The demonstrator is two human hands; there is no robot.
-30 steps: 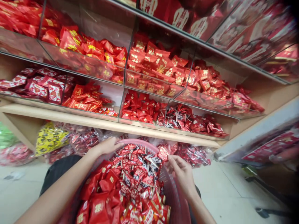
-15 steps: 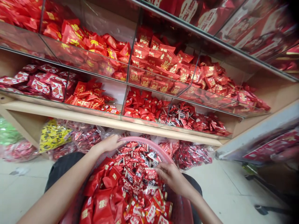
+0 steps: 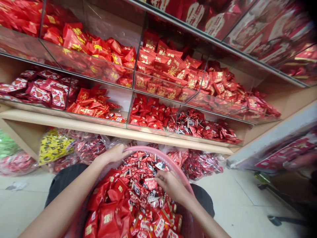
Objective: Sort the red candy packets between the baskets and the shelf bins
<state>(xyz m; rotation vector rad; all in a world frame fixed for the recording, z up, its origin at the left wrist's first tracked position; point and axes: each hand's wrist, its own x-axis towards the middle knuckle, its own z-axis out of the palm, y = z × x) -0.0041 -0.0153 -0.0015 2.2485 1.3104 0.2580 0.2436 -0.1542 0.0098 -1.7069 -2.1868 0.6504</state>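
Note:
Between my knees stands a round pink plastic basket (image 3: pixel 182 172), filled with small wrapped candies. My left hand (image 3: pixel 116 154) grips its far left rim, fingers curled over the edge. Inside the basket, my right hand (image 3: pixel 171 185) is low over the heap, its thumb and fingers pinching a red-and-white wrapped candy (image 3: pixel 150 183). Around it lie red, black and white candies with film-strip edges (image 3: pixel 135 173). Larger plain red packets with gold print (image 3: pixel 109 216) fill the left side. Red-and-orange packets (image 3: pixel 159 226) lie nearest me.
In front rises a wooden shelf (image 3: pixel 119 130) with clear-fronted bins of red candy packets (image 3: pixel 170 72). Plastic bags of candy, one yellow (image 3: pixel 55 145), sit beneath it on the tiled floor (image 3: pixel 237 195). A dark chair-like leg (image 3: pixel 279 219) is at the right.
My right hand has moved left over the heap, the candy at its fingertips shifting with it. My left hand stays on the rim. The view has shifted slightly.

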